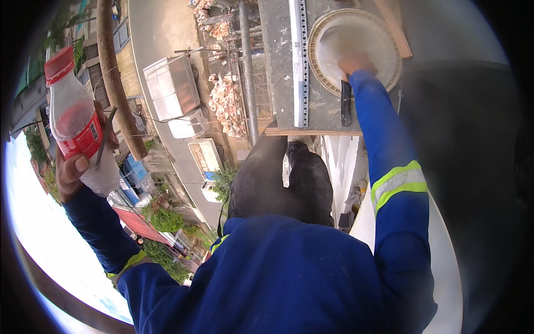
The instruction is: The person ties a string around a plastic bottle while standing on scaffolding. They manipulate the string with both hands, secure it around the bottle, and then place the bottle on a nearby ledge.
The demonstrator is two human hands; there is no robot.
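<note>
My left hand [71, 175] is raised at the far left and wrapped round a clear plastic bottle [72, 114]. The bottle has a red cap and a red label, and whitish contents show in its lower part. A thin grey strip [105, 138] lies along the bottle by my fingers. My right hand [359, 64] reaches into a round whitish bucket [317, 78] at the upper right. Its fingers are smeared by haze, so what they hold, if anything, is hidden. A black textured handle-like piece [346, 104] lies against the bucket's near rim, just below my right hand.
The bucket stands on a grey-stained platform [279, 72] beside a long perforated metal profile [301, 67]. A wooden strip [394, 28] lies beyond it. A wooden pole [114, 72] and a metal pole [248, 67] rise at the left. Far below are a street and a truck [171, 89].
</note>
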